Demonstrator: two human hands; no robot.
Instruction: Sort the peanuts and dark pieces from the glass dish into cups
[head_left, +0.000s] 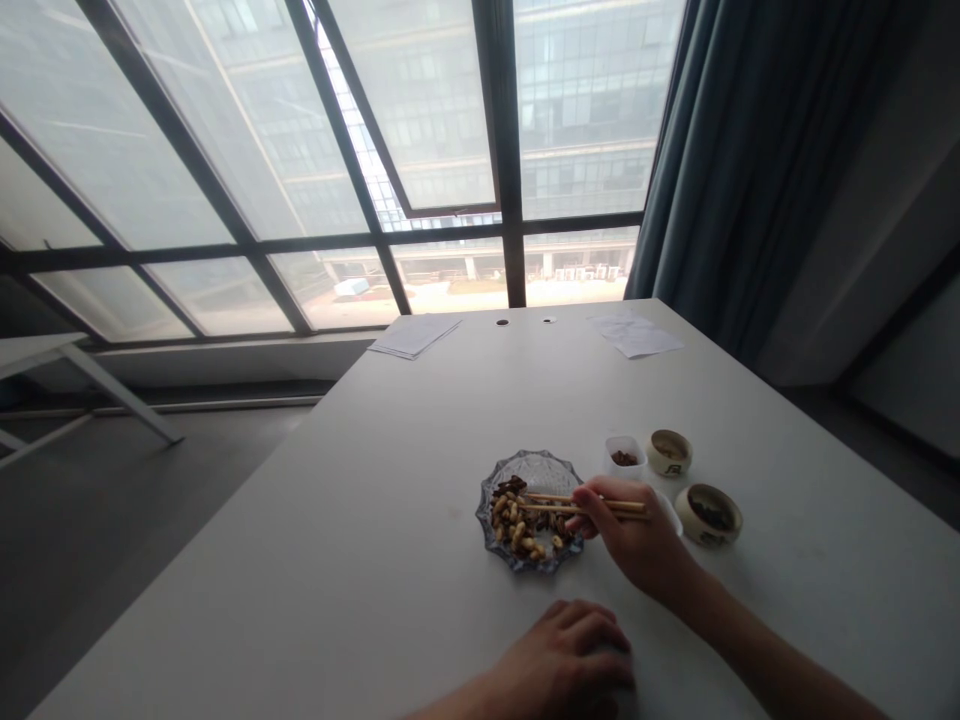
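My right hand (619,525) is closed around a pair of wooden chopsticks (561,502). Their tips reach over a scalloped glass plate (486,535), close to the food in it. Peanuts in their shells (517,528) lie along the plate's left and front. Small dark pieces (510,485) lie behind them, and more striped, seed-like ones sit near the hand. Whether the tips pinch anything cannot be made out. Lower down, my left hand (566,655) rests on the table, its fingers loosely bent and slightly apart; no object shows in it.
A white tub (625,457) with brown bits stands right of the plate. Two beige pots, one behind (669,453) and one in front (709,515), are farther right. Another white container (669,513) is partly behind my right hand. Papers (416,337) lie at the white table's (360,480) far end.
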